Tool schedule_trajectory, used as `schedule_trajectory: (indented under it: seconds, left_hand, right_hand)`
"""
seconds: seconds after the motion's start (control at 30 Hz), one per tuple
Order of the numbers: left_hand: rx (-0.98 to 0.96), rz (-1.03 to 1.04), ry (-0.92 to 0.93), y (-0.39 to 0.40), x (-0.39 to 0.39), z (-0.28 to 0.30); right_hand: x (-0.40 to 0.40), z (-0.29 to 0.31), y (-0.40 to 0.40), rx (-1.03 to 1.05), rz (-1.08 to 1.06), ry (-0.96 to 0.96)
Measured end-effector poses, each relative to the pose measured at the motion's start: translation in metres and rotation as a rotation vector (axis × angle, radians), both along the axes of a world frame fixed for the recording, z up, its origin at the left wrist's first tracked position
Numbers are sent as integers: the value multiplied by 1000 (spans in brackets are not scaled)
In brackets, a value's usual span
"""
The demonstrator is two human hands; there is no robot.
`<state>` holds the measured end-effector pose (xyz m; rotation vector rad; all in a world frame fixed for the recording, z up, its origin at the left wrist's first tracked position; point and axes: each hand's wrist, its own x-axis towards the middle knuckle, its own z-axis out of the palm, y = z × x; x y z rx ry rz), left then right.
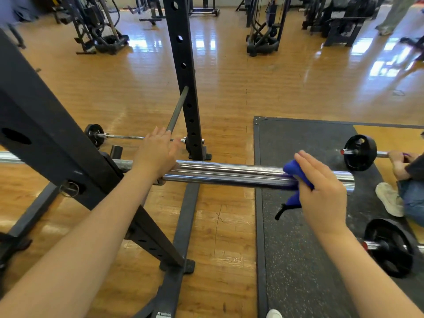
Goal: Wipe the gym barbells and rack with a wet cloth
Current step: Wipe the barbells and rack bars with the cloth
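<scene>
Right hand (pixel 321 191) presses blue cloth (pixel 296 173) on barbell sleeve (pixel 229 176); grip seemingly loose.

A glossy wooden floor (pixel 229 88) spreads out beyond the hands, with a dark speckled rubber mat (pixel 298 249) lying under the right hand. Far past both hands stand black exercise machines (pixel 263 31). To the right of the right hand sits another person, whose pale shoe (pixel 390 199) rests on the mat.
</scene>
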<state>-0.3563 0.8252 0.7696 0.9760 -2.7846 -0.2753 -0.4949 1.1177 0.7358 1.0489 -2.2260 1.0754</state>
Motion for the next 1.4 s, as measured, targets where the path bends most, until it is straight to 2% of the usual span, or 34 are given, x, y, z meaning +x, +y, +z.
schedule_trajectory:
  seconds: [0.1,0.23,0.4,0.53,0.73,0.9,1.03,1.17,1.27,1.4]
  left_hand:
    - [-38,3,130,3,3,-1]
    - [-134,23,252,8,11,-8]
    - [-159,-2,224,20,21,-31]
    - [-136,5,204,14,18,-28]
    - [-104,-5,218,16,17,-23]
    - [-79,-11,166,14,10,-10]
    - [-84,-11,217,13,11,-13]
    - [-160,-4,357,18,21,-23]
    - [-273,-42,331,24,35,-43]
    - [-320,-76,316,15,33,-49]
  right_hand:
    - [-19,11,-20,38,-35,-61]
    - [-22,12,-32,205,11,-96]
    - [-12,2,-22,163,2,-31]
    - [1,-16,-10,98,-37,55]
    - [18,-38,12,57,33,64]
    - [21,-28,13,4,42,-8]
    - [7,1,-5,1,12,-6]
    - [-11,13,-27,163,47,-171]
    - [-10,7,-27,168,48,-136]
    - [-8,-2,-24,110,28,-89]
